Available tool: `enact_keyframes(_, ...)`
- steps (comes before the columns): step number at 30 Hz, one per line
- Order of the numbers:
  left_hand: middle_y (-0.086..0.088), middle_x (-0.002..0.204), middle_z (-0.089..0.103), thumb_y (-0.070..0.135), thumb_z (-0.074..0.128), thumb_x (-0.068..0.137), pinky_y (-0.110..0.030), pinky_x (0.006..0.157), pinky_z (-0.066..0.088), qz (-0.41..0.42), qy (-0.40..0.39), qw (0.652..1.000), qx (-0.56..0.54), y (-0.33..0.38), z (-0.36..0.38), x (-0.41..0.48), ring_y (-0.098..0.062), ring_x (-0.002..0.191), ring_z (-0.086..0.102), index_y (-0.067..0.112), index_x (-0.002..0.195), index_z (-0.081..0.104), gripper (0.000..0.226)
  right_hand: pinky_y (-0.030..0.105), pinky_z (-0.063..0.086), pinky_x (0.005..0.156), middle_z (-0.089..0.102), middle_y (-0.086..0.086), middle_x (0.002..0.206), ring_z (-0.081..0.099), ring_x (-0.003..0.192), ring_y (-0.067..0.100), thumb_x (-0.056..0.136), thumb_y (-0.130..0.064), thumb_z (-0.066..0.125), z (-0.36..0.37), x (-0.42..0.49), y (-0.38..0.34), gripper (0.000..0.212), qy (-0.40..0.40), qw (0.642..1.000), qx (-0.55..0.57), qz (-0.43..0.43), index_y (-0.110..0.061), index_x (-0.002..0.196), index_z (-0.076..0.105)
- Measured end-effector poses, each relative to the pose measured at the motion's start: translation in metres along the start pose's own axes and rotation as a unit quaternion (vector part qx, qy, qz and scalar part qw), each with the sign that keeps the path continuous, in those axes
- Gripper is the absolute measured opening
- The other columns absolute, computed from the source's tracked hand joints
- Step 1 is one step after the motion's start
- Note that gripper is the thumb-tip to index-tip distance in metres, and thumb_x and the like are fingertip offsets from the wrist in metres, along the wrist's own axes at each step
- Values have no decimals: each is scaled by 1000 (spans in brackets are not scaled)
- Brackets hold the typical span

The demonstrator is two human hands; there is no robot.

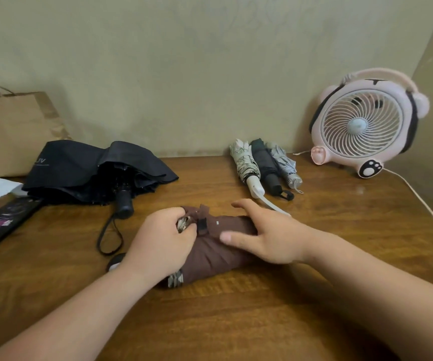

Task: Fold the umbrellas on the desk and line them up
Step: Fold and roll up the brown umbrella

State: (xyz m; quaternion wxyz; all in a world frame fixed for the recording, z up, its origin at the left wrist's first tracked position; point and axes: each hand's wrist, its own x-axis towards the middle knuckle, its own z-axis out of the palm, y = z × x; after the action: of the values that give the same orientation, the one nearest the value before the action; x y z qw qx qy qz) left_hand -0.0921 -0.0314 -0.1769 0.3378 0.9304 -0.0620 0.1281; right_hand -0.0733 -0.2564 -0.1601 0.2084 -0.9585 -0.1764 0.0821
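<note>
**Q:** Where does the job stand?

**Me:** About midway, by my reckoning. The brown umbrella (pixel 210 254) lies across the middle of the desk (pixel 236 321), rolled into a plump bundle. My left hand (pixel 163 238) curls round its bunched end, fingers pinching cloth beside the strap (pixel 202 225). My right hand (pixel 270 235) lies flat on the roll, fingers straight and spread, pressing it down.

**Q:** And next?

**Me:** I judge the strap must go round the roll and fasten while my right palm keeps the pleats tight. Released early, the thin cloth would likely spring loose. Then the bundle joins the row (pixel 266 165) at the back right.

**Q:** Materials?

**Me:** Soft, creased, matte brown cloth with a pale patterned trim. The strap ends in a small black tab. The desk is glossy, dark-grained wood. The row is three tight rolls lying side by side with handles toward me: a pale print, a dark one and a grey one. To the left the black umbrella (pixel 93 168) sprawls unfolded, its cloth slack and its stubby handle and wrist loop pointing my way. Behind stand a round pink plastic fan (pixel 366 123) and a brown paper bag (pixel 9 131).
</note>
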Motion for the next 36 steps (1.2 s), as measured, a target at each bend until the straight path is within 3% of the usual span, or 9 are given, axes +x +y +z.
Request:
enact_keyframes(5, 1, 69, 49, 19, 70, 92, -29, 50, 33, -59, 16, 998, -9, -2, -1, 5, -16, 56, 44, 19, 87, 44, 27, 39, 50, 98, 65, -6, 127, 60, 116, 18, 98, -62, 48, 13, 14, -4, 39, 70, 996, 20, 57, -40, 131, 50)
enact_keyframes(9, 11, 122, 44, 13, 69, 90, -29, 90, 42, -28, 53, 998, 31, -3, -3, -5, -14, 118, 44, 41, 121, 42, 50, 39, 51, 95, 65, -13, 127, 61, 115, 16, 101, -58, 42, 25, 4, -6, 36, 107, 994, 1, 16, -49, 136, 44)
enact_keyframes(11, 16, 121, 45, 12, 66, 91, -31, 105, 30, 50, 76, 990, 109, 2, -5, -13, -10, 122, 38, 41, 109, 57, 35, 40, 51, 89, 67, -12, 116, 61, 106, 15, 101, -60, 31, 37, -5, -5, 38, 152, 986, -63, -28, -47, 135, 44)
enact_keyframes(14, 16, 92, 65, 2, 60, 84, -35, 95, 39, 162, 52, 967, 192, -2, -5, -24, -14, 92, 61, 35, 84, 73, 36, 37, 50, 82, 65, -14, 107, 59, 98, 13, 100, -62, 20, 50, -14, 1, 46, 214, 968, -113, -64, -43, 134, 45)
enact_keyframes(18, 17, 104, 62, 35, 35, 98, -24, 89, 48, 160, -113, 964, 182, 0, -21, -40, -5, 96, 56, 29, 115, 66, 36, 36, 51, 76, 66, -13, 106, 61, 92, 13, 102, -58, 29, 56, -16, 6, 43, 264, 952, -128, -91, -34, 132, 48)
enact_keyframes(21, 23, 105, 50, 75, 53, 85, -24, 89, 44, 168, -212, 930, 248, 5, -31, -35, -3, 99, 50, 37, 115, 49, 48, 39, 51, 68, 65, -6, 96, 61, 85, 19, 103, -53, 35, 59, -20, 5, 38, 295, 936, -162, -105, -28, 124, 55)
enact_keyframes(25, 22, 97, 47, 78, 67, 76, -28, 84, 49, 119, -291, 913, 260, 10, -32, -14, -8, 95, 52, 39, 109, 48, 55, 36, 48, 71, 58, -4, 96, 57, 86, 20, 103, -51, 33, 53, -29, -4, 37, 260, 944, -182, -94, -30, 124, 56)
enact_keyframes(30, 22, 96, 47, 73, 65, 82, -24, 81, 44, 175, -250, 924, 232, 2, -29, -18, -4, 93, 48, 41, 104, 46, 43, 52, 35, 114, 56, 9, 127, 52, 121, 28, 91, -34, 47, 24, -42, -30, 31, 246, 916, -256, -187, -17, 109, 65)
enact_keyframes(36, 17, 101, 39, 53, 61, 91, -21, 74, 35, 246, -145, 916, 282, 6, -23, -27, -7, 96, 41, 35, 110, 43, 31, 38, 55, 84, 62, -8, 103, 62, 93, 18, 74, -77, 62, 10, -35, -55, 63, -23, 962, -266, -63, -27, 111, 53)
